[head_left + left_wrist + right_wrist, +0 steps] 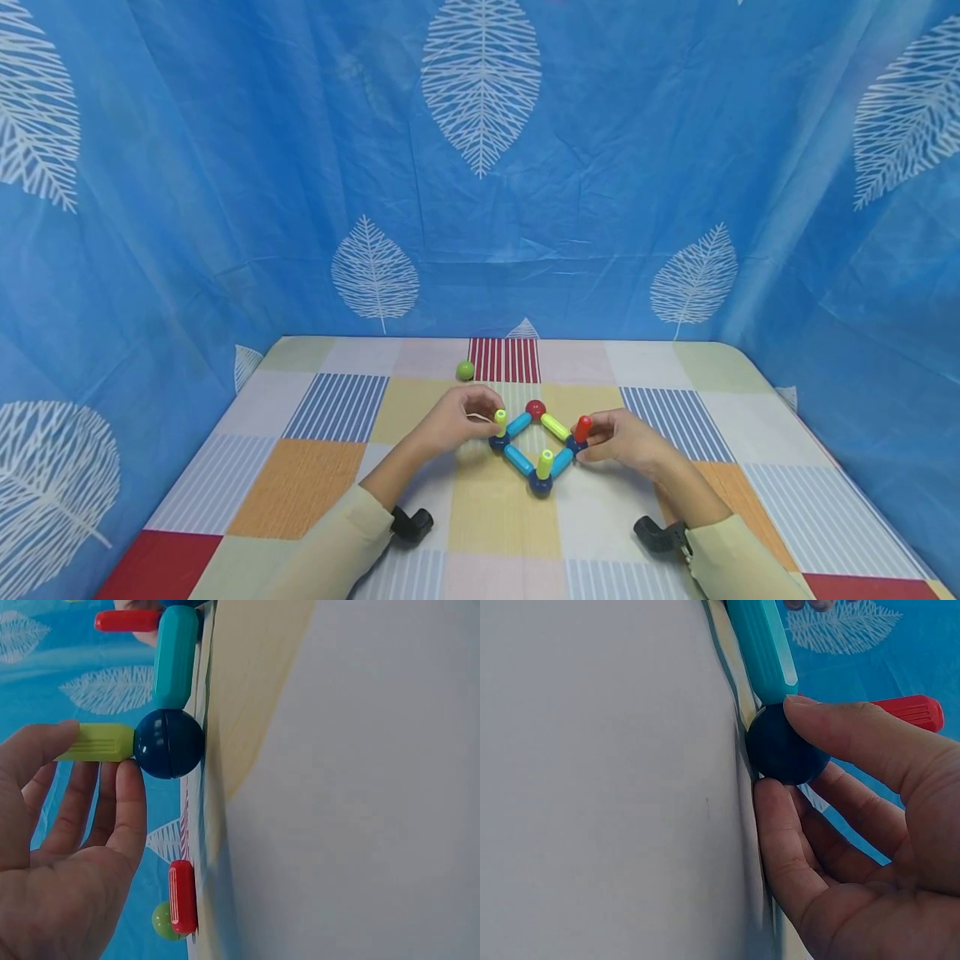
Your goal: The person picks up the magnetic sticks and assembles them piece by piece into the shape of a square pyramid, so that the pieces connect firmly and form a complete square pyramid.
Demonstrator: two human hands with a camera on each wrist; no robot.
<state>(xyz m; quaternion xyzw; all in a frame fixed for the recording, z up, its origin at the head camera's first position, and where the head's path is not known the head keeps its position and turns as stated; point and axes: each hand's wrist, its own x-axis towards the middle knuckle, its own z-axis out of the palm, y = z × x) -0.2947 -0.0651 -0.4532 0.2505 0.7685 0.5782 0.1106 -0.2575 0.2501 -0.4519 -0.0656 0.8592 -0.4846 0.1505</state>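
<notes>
A four-sided frame of sticks and balls lies on the tablecloth. A red ball point(536, 409) makes its far corner; dark blue balls make the left, right and near corners point(540, 485). My left hand point(459, 414) pinches the upright lime stick point(105, 742) on the left dark blue ball point(169, 744), thumb on the stick and a fingertip beside the ball. My right hand point(624, 439) grips the right dark blue ball point(786, 746) between thumb and fingers. A red stick point(583, 427) stands up from that ball. Another lime stick point(545, 463) rises from the near ball.
A green ball point(465, 371) lies near the table's far edge, beyond my left hand. Close to it in the left wrist view is a loose red stick point(182, 896). Blue leaf-patterned curtains point(480, 217) enclose the patchwork-covered table point(510, 575) at the back and sides.
</notes>
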